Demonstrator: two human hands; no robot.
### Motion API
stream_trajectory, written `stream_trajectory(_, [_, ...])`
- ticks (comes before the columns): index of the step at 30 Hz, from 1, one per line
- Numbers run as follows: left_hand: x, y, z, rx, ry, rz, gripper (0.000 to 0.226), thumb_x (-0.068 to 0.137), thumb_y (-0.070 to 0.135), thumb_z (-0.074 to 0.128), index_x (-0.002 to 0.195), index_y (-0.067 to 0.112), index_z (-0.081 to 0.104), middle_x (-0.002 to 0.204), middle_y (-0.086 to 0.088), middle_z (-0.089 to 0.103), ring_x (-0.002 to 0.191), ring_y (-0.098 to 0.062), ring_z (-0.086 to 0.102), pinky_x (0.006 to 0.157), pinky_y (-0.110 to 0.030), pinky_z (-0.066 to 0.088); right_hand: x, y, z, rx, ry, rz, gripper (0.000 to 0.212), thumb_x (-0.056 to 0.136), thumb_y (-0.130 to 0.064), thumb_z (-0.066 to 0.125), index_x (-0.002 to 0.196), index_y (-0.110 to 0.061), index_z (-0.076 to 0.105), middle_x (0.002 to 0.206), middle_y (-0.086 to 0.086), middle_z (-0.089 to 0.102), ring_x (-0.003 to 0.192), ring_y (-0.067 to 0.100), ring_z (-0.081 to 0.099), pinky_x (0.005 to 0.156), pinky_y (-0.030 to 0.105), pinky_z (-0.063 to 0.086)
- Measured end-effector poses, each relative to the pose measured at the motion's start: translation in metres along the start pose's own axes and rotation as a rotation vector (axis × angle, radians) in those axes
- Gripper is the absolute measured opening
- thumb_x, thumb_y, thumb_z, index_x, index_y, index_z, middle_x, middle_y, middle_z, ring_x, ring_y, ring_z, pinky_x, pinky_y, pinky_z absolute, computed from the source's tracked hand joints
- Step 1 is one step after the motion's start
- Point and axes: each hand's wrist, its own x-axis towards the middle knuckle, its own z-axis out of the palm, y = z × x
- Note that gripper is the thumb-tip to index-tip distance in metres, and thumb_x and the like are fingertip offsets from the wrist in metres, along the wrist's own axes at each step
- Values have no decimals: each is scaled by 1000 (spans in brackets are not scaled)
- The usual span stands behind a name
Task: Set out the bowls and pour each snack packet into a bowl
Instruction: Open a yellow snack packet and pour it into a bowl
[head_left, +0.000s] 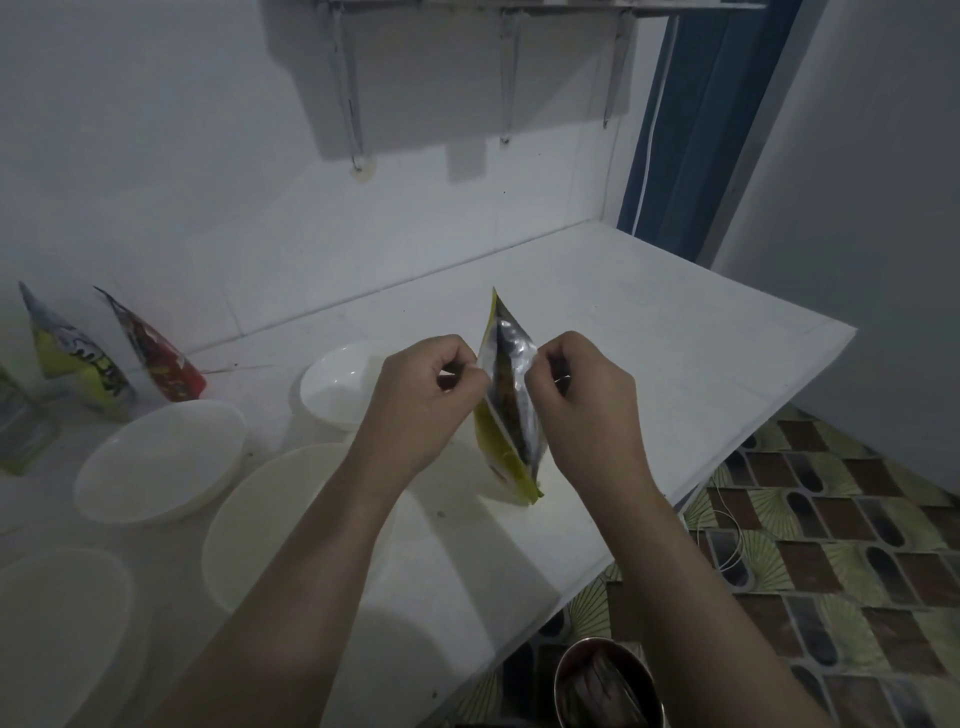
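Note:
A yellow snack packet (506, 415) with a silver inside stands upright over the white counter (649, 353), its mouth pulled apart. My left hand (421, 400) pinches its left edge and my right hand (582, 400) pinches its right edge. Several white bowls sit on the counter: one (337, 384) just behind my left hand, one (161, 462) to the left, a larger one (270, 519) under my left forearm, and one (57, 634) at the bottom left. A yellow-green packet (78, 358) and a red packet (161, 358) lean against the wall at the left.
Another green packet (15, 421) shows at the far left edge. The counter's edge runs diagonally at the right, with patterned floor tiles (831, 545) below it. A metal pot (605, 686) stands on the floor near the bottom. Shelf brackets (353, 104) hang on the wall above.

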Motion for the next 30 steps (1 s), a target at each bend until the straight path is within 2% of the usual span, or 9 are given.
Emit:
stream_trajectory(3, [4, 7, -3, 127, 23, 39, 18, 81, 13, 59, 64, 10, 54, 60, 5, 52, 56, -5, 49, 54, -13, 37, 8, -7, -3, -46, -36, -26, 16, 98, -17, 48, 88, -9, 58, 70, -7, 56, 60, 4, 52, 54, 16, 41])
stream_trajectory(7, [14, 14, -1, 289, -47, -10, 27, 88, 25, 51, 70, 6, 53, 66, -7, 57, 59, -21, 48, 57, -37, 41, 13, -9, 3, -108, -118, -20, 18, 98, -15, 45, 90, -5, 58, 73, 0, 59, 62, 12, 54, 58, 23, 42])
stream_trajectory(10, [14, 12, 3, 313, -111, -56, 35, 96, 34, 48, 70, 10, 50, 67, -3, 56, 60, -19, 48, 56, -34, 38, 15, -7, 6, -129, -152, -14, 20, 99, -17, 45, 90, -5, 57, 73, 0, 57, 62, 12, 53, 56, 18, 42])
stream_trajectory(14, [16, 0, -8, 367, -87, -47, 30, 91, 26, 52, 64, 14, 49, 60, 2, 49, 57, -15, 45, 51, -29, 31, 26, -3, -5, -166, -103, 24, 18, 100, -14, 43, 93, -6, 58, 75, -5, 53, 63, 4, 48, 53, 8, 40])
stream_trajectory(17, [18, -7, -14, 245, -9, -15, 27, 89, 24, 53, 65, 13, 49, 58, 4, 46, 55, -11, 41, 53, -29, 32, 33, -2, -12, -162, -33, 42, 18, 101, -17, 42, 96, -7, 58, 76, -7, 52, 65, 5, 49, 49, 11, 37])
stream_trajectory(21, [14, -7, -3, 72, 7, -18, 31, 97, 28, 51, 70, 14, 51, 61, 10, 48, 58, -1, 44, 53, -13, 33, 28, -9, -6, -122, 19, -40, 15, 102, -17, 41, 98, -11, 54, 76, -10, 53, 67, 10, 53, 57, 26, 46])
stream_trajectory(23, [11, -8, 3, -89, 52, -106, 34, 99, 35, 47, 71, 18, 52, 67, 12, 54, 66, 2, 51, 63, -11, 39, 26, -10, -4, -107, 50, -91, 13, 103, -18, 42, 99, -12, 53, 75, -13, 51, 69, 12, 55, 59, 27, 47])
stream_trajectory(26, [18, -25, 15, -283, 96, -315, 31, 99, 41, 43, 80, 20, 55, 87, 6, 60, 89, -13, 58, 88, -36, 48, 27, -11, -7, -96, 65, -178, 10, 103, -18, 43, 100, -14, 51, 74, -17, 48, 74, 12, 56, 60, 23, 43])
stream_trajectory(30, [33, -54, 36, -384, -17, -674, 28, 101, 39, 42, 112, 17, 56, 117, -5, 59, 95, -19, 57, 94, -39, 49, 23, -11, -16, -3, 87, -291, 8, 102, -14, 45, 95, -14, 50, 75, -12, 53, 79, 7, 51, 57, 17, 38])
